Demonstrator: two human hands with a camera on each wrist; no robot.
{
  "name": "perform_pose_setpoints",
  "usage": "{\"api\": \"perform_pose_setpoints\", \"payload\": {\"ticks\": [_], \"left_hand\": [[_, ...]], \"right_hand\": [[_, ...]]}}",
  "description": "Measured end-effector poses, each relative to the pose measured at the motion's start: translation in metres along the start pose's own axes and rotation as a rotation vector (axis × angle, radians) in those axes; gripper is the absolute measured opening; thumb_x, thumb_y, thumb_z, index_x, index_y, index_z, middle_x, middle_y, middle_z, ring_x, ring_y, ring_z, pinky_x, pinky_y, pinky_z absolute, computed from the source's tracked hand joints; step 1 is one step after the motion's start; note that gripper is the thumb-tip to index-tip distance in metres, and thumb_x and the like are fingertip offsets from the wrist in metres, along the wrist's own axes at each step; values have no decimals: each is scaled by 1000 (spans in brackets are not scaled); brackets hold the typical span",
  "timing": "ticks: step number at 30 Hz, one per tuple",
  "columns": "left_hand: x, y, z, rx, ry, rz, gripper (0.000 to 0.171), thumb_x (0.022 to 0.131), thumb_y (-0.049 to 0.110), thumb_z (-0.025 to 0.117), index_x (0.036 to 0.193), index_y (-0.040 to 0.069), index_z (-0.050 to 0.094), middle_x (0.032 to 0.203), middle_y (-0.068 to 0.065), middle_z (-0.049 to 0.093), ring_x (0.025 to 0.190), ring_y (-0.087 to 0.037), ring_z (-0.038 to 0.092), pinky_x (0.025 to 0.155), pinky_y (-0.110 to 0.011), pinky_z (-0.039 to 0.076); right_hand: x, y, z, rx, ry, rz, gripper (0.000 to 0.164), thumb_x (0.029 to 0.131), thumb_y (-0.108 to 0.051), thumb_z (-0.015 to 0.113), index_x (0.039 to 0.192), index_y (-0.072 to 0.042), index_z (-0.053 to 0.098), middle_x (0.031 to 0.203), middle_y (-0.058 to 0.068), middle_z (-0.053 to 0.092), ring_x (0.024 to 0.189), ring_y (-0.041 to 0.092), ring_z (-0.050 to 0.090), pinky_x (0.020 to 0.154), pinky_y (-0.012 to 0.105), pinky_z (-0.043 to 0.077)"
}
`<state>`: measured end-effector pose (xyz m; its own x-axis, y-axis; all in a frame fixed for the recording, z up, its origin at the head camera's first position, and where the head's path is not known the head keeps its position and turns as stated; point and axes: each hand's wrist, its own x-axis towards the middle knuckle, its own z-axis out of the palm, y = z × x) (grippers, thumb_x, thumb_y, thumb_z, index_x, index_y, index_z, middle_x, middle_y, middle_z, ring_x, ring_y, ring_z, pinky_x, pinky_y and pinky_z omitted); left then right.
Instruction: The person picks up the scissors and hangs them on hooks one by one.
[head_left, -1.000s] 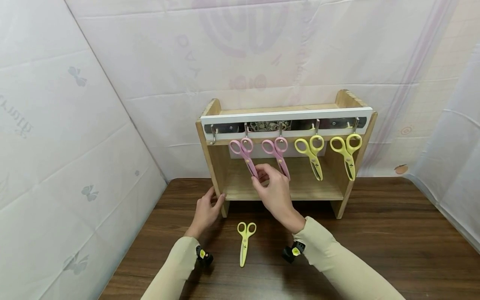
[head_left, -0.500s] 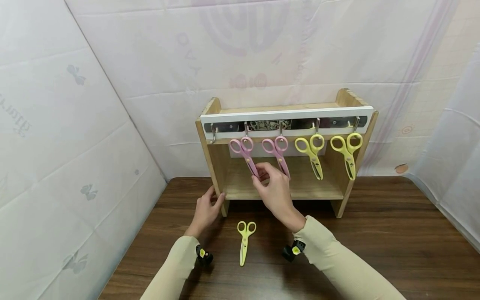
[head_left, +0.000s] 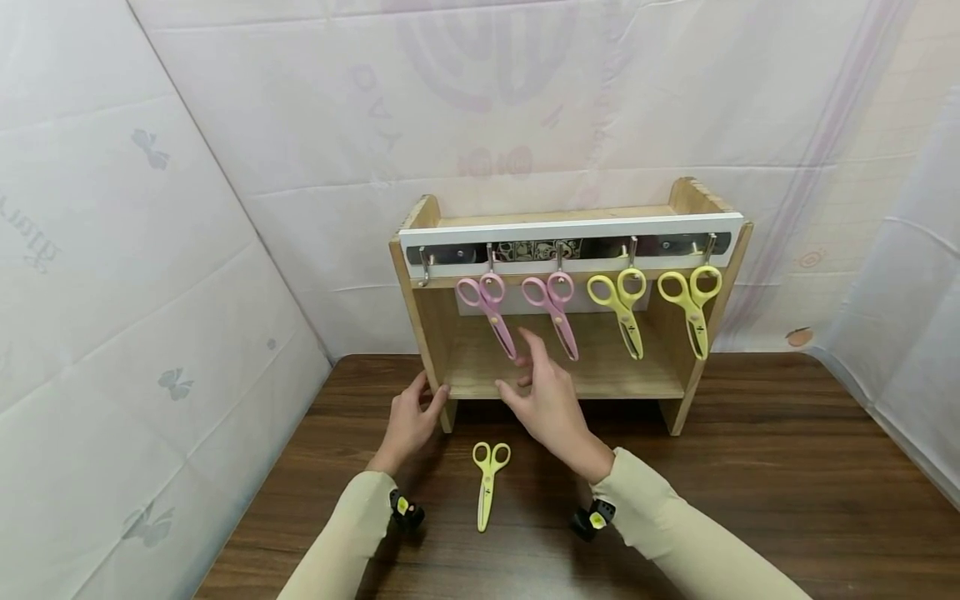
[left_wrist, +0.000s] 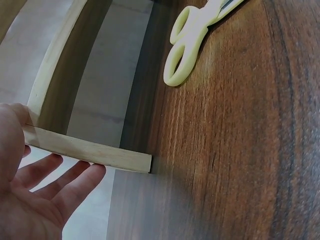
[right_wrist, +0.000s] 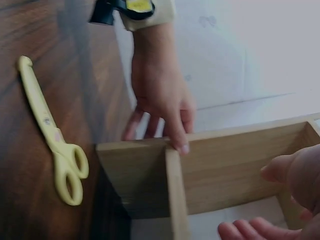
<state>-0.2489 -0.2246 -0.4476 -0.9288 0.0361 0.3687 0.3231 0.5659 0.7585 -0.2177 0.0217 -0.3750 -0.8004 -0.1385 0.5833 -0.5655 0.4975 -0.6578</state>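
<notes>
My left hand (head_left: 408, 423) grips the lower left side panel of a small wooden shelf (head_left: 622, 379), thumb on the front edge and fingers along the outer face. Just below the hanging pink scissors (head_left: 492, 317), my right hand (head_left: 551, 404) holds nothing, its thumb and fingers spread apart. Beside that pair hangs a second pair of pink scissors (head_left: 558, 317). Two pairs of yellow scissors hang further right, the inner yellow scissors (head_left: 627, 321) and the outer yellow scissors (head_left: 696, 321). On the table in front of the shelf lies another pair of yellow scissors (head_left: 487, 483), handles toward the shelf.
A white board (head_left: 442, 272) with a metal strip and several hooks runs across the shelf's top front. At its left end is a hook (head_left: 424, 268). The dark wood table (head_left: 787, 467) extends to both sides, and patterned white cloth (head_left: 322, 100) stands behind and at the sides.
My right hand has let go of the left pink scissors; its thumb has moved down and away from the tip. The left hand stays on the shelf panel.
</notes>
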Motion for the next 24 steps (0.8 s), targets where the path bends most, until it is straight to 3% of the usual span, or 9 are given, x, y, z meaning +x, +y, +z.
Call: {"api": "perform_pose_setpoints", "payload": {"ticks": [7, 12, 17, 24], "left_hand": [[0, 0, 0, 5, 4, -2, 49, 107, 28, 59, 148, 2, 51, 132, -22, 65, 116, -40, 67, 91, -51, 59], [0, 0, 1, 11, 11, 7, 47, 107, 27, 60, 147, 3, 53, 131, -21, 66, 116, -39, 67, 90, -51, 59], [0, -2, 1, 17, 7, 4, 48, 107, 27, 60, 147, 3, 52, 131, -21, 66, 117, -38, 66, 90, -51, 59], [0, -1, 1, 16, -5, -24, 48, 107, 30, 59, 148, 7, 53, 131, -18, 66, 119, -34, 65, 93, -51, 58]], "right_hand": [[-31, 6, 11, -109, -171, 53, 85, 90, -23, 82, 157, -5, 33, 112, 16, 69, 82, 22, 69, 67, 40, 58], [-47, 8, 18, -218, -291, 62, 81, 91, -28, 82, 155, -6, 38, 112, 20, 65, 84, 30, 69, 63, 42, 57], [-57, 9, 26, -276, -408, 63, 77, 91, -33, 81, 155, -14, 41, 107, 18, 62, 73, 22, 59, 49, 32, 45], [-69, 9, 36, -296, -559, 71, 62, 94, -36, 78, 147, -20, 49, 109, 14, 58, 79, 21, 59, 51, 32, 45]]}}
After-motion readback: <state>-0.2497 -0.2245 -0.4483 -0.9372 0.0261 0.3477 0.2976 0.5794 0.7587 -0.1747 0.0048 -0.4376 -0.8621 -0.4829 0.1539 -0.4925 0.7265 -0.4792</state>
